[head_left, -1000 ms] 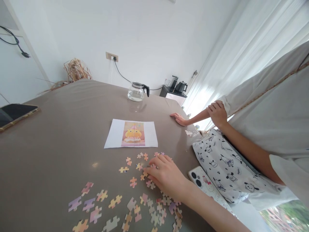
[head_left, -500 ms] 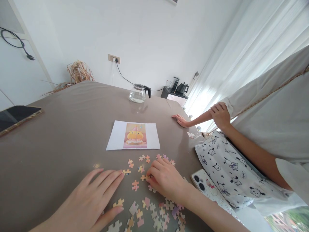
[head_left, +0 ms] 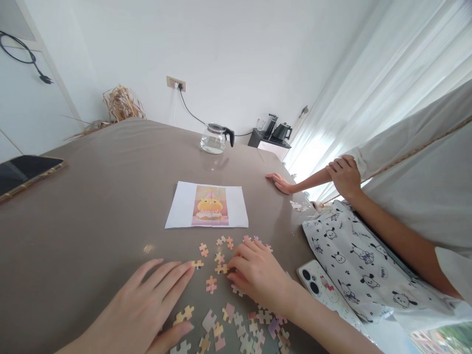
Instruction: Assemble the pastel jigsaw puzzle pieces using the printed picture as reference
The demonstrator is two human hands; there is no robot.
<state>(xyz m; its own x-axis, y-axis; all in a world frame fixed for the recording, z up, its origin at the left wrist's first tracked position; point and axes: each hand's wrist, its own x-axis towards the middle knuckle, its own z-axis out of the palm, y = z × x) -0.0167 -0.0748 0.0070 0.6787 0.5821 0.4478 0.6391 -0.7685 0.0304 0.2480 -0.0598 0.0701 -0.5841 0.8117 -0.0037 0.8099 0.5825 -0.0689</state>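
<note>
Lying palm-down, fingers spread, left hand (head_left: 147, 295) grips nothing, fingertips at yellow piece (head_left: 198, 265), maybe to steady it. Right hand (head_left: 258, 275) curls beside orange-yellow piece (head_left: 221, 269); can't make out any grasp. Loose jigsaw pieces (head_left: 228, 312) spread toward table's (head_left: 110, 196) right edge. Printed sheet (head_left: 206, 205) flat between pieces and far edge, probably for easy viewing.

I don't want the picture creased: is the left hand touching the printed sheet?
Apart: the head view shows a strip of tabletop between the left hand and the near edge of the printed sheet.
</note>
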